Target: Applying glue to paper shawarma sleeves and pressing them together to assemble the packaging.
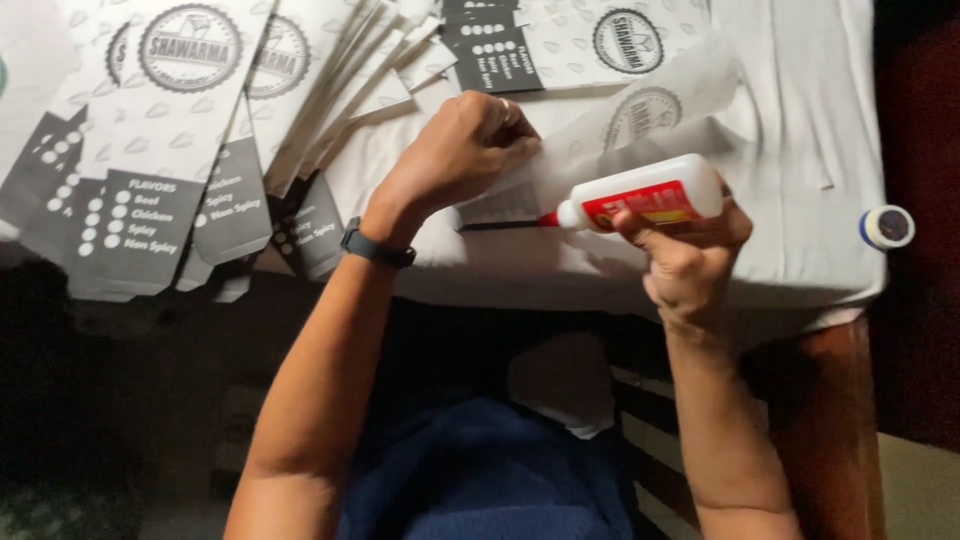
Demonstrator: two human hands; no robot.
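Note:
My right hand (685, 255) grips a white glue bottle (655, 192) with a red label, held sideways. Its red nozzle points left and touches the near edge of a flat white and grey paper sleeve (600, 130). My left hand (465, 150), fingers curled into a fist, presses that sleeve down on the white table cover (800, 150). A dark band sits on my left wrist.
Several printed white and grey paper sleeves (180, 130) lie fanned out in a stack to the left, more at the far edge (560, 40). A small round cap (886, 226) rests near the table's right edge. My blue-clothed lap is below.

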